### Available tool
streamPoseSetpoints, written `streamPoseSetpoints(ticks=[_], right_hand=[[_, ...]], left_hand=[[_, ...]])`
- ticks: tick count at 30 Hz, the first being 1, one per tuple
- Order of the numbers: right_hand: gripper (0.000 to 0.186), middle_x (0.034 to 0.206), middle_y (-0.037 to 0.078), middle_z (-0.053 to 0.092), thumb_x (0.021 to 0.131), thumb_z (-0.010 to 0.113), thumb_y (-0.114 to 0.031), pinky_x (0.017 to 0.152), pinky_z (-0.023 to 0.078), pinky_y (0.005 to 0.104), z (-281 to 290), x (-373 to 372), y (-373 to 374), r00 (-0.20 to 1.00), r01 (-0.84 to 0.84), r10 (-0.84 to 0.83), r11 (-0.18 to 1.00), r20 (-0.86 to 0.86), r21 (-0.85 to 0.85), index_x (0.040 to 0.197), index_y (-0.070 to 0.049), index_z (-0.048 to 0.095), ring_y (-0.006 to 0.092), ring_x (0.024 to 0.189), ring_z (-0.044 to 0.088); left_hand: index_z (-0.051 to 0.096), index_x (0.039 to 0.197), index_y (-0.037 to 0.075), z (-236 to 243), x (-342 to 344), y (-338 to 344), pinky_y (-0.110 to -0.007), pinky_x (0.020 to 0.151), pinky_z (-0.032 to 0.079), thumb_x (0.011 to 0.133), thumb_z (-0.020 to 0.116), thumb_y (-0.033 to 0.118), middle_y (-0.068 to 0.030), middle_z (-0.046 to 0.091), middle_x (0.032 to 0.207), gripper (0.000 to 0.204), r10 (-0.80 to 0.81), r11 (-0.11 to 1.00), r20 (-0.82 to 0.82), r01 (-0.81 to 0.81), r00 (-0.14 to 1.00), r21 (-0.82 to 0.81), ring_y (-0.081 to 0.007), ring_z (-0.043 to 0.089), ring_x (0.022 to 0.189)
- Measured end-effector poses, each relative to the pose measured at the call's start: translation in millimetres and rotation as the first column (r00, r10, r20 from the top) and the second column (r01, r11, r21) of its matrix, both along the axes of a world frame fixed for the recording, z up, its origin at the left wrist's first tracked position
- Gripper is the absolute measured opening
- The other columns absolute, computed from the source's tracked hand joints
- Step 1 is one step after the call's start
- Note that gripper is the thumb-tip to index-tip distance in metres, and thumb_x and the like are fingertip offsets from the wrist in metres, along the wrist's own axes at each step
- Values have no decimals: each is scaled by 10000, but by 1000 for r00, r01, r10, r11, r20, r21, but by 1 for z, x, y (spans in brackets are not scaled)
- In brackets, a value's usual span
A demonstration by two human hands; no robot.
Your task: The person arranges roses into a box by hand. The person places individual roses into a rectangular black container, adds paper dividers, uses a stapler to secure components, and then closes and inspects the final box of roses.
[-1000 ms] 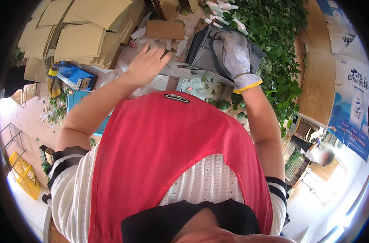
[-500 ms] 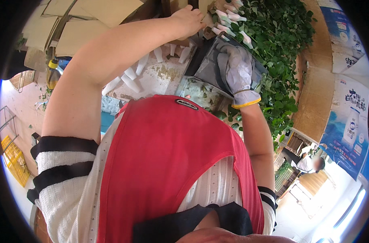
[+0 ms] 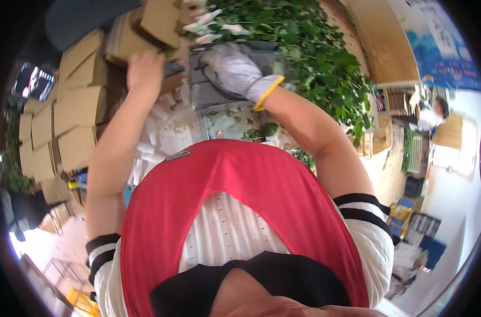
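My left hand, bare and blurred by motion, is beside an open cardboard box at the far left of the work surface; its fingers are too smeared to read. A white work glove with a yellow cuff covers my right hand. It lies over a dark grey tray-like piece, fingers pointing left and seemingly spread on it. Between my body and that piece sits a clear tray holding leaf scraps. Several white-wrapped flower heads lie beyond my right hand, beside leafy green stems.
Flattened cardboard pieces are stacked at the left. More white sleeves rest on a stained pale surface near my left forearm. A tan panel stands past the leaves. Another person is far off at the right.
The view has swung, bringing the stacked cardboard into sight at the left. My left hand has gone from beside the flower heads to the cardboard box. My gloved right hand stays on the grey piece.
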State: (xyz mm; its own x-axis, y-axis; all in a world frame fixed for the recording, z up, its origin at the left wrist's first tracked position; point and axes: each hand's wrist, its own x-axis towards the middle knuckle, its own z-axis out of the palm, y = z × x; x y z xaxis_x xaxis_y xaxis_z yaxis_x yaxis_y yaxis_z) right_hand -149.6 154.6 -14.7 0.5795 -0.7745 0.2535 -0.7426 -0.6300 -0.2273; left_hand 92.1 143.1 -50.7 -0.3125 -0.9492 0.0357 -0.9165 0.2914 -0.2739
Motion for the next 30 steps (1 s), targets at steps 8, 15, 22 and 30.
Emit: streamPoseSetpoints(ticks=[8,15,22,30], right_hand=[[473,1210,194,565,822,531,-52,899,473,409,1,-25,-14,897,188,-218,976,385,114,1288,-127,502,345,1030,589],[521,1088,189,630,771,680,-128,820,514,392,-6,-158,-7,195,48,-399,917,896,397,1241,13,506,301,962,638],[869,1164,263,583,709,712,-400,924,460,426,42,-77,32,915,38,-171,938,366,345,1392,-37,316,418,1077,571],[280,806,197,651,726,608,-165,688,528,448,19,-107,-49,304,174,-535,844,788,507,978,-44,590,376,712,629]], left_hand=[[430,1250,-76,45,-44,58,-401,922,471,895,618,293,-197,551,1267,546,691,670,-676,579,-256,465,-308,579,1119],[389,1308,-56,-2,-143,8,-360,1033,382,958,554,262,-162,555,1222,501,600,788,-603,518,-526,333,-249,519,1177],[431,1333,-48,-9,-138,2,-394,1041,342,946,484,460,-200,486,1323,641,192,904,-981,390,-7,174,-327,484,1203],[403,1405,178,6,-161,15,-519,1125,175,899,512,519,-192,283,1468,620,-494,846,-383,533,780,-5,-370,234,1378]])
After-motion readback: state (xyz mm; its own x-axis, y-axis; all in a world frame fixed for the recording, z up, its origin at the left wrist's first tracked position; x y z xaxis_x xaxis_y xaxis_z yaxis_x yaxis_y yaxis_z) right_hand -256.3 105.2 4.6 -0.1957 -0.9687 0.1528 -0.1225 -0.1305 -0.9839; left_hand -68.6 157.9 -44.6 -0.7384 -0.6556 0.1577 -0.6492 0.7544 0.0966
